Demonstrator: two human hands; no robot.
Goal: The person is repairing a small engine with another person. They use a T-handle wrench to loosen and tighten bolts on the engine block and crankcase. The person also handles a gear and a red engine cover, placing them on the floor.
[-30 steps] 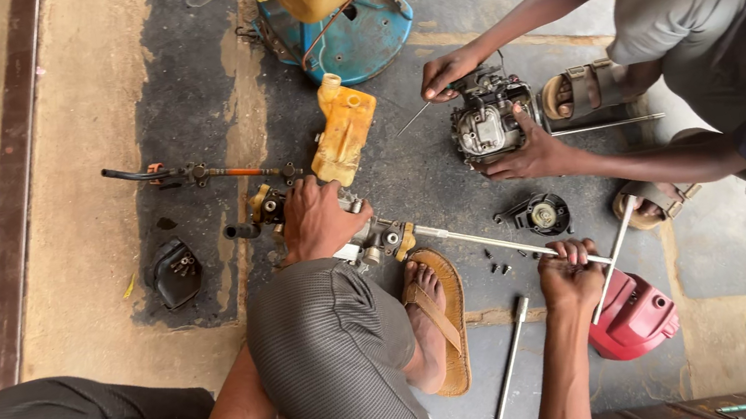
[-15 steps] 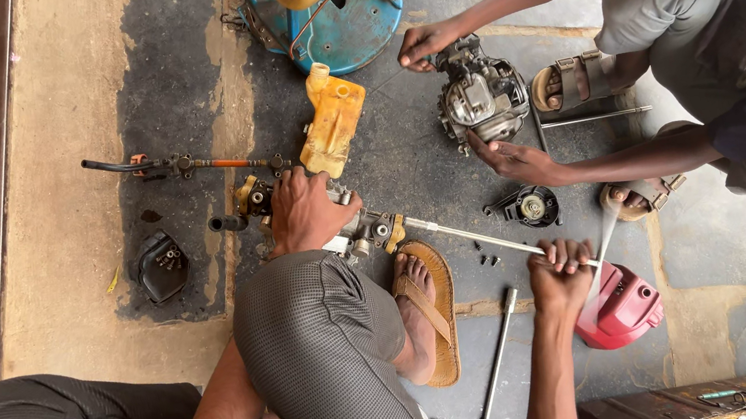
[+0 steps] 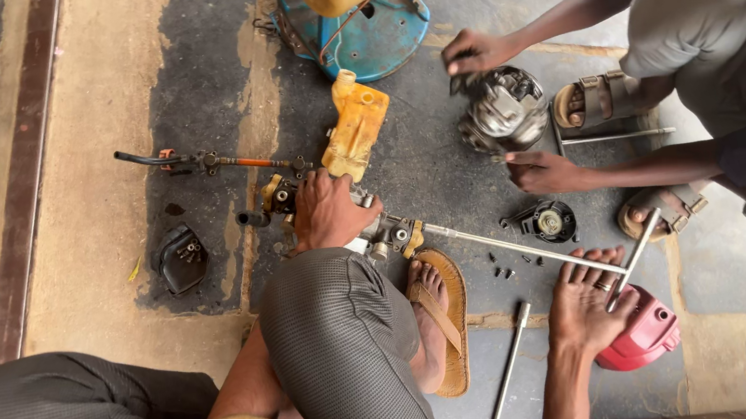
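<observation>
Your left hand (image 3: 327,211) stays clamped over the small engine block (image 3: 386,234) on the floor (image 3: 86,240), while your right hand (image 3: 588,301) has closed around the T-handle wrench (image 3: 534,247) near its crossbar. The wrench still runs into the block, so the fastener remains engaged.

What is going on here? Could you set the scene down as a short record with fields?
Setting: stained concrete floor, seen from above
Left hand: pressing on a small metal assembly
Right hand: gripping a T-handle wrench that joins a long rod
Beside right hand: red cover
Other person: both hands on a small engine
Loose parts: yellow tank, black cover
</observation>
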